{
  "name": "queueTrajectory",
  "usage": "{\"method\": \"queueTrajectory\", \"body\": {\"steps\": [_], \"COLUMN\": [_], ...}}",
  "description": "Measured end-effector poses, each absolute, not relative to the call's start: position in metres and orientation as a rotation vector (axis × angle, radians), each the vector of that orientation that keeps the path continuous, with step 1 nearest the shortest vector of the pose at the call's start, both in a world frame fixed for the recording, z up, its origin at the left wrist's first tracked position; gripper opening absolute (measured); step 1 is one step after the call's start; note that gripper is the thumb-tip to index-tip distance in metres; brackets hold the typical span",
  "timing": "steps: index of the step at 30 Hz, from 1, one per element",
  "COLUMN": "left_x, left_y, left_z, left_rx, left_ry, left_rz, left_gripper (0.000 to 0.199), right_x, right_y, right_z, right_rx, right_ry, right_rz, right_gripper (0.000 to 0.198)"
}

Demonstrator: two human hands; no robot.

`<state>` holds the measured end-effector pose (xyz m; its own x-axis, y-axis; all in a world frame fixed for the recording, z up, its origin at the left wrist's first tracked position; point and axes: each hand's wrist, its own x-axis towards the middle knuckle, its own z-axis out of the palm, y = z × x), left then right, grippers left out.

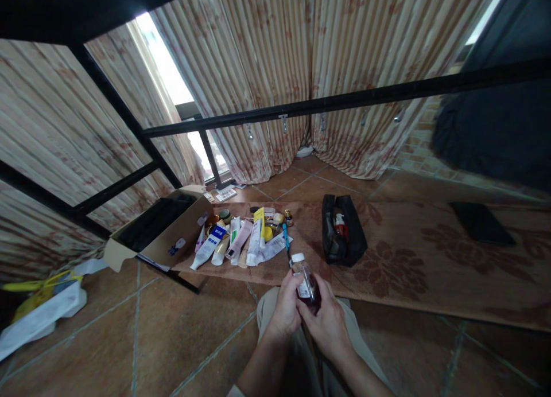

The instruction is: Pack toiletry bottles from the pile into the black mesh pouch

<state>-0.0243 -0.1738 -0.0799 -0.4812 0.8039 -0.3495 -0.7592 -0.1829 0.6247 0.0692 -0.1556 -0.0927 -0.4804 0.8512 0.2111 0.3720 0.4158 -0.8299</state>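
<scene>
A small clear bottle (305, 285) with a white cap and dark red-brown contents is held above my lap, its label facing up. My left hand (284, 306) is closed round its left side, and my right hand (330, 323) grips it from the right. Just beyond the bottle, a blue stick-like item (286, 236) lies at the right end of a pile of tubes and jars. In that pile are a white-and-blue tube (209, 246), a pink tube (239, 240) and a yellow-and-white tube (257, 236). A tiny dark bottle (288, 217) stands behind them.
The items lie on a brown patterned bench cover (400, 271). An upright black pouch (356, 239) holds a red item (340, 226). A cardboard box (181, 236) with black contents stands left, and a flat black object (482, 223) lies right. A black metal frame (241, 120) crosses above.
</scene>
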Motion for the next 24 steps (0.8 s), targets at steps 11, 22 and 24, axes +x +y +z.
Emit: {"method": "queueTrajectory", "body": {"steps": [11,22,24], "left_x": [-0.0267,-0.0279,-0.0275], "left_y": [-0.1741,-0.1746,-0.1754], "left_z": [-0.0798,-0.0776,-0.0756], "left_rx": [0.107,0.139,0.136], "left_ry": [0.932,1.011,1.023], "left_rz": [1.846,1.825,1.823], "left_gripper": [0.022,0.022,0.021], "right_x": [0.0697,0.071,0.0709], "right_y": [-0.1555,-0.1569,-0.1565], "right_z": [-0.0918,-0.086,-0.0864], "right_rx": [-1.014,-0.993,-0.989], "right_ry": [-2.059,-2.034,-2.033], "right_rz": [0.999,1.007,1.009], "right_gripper": [0.055,0.053,0.053]}}
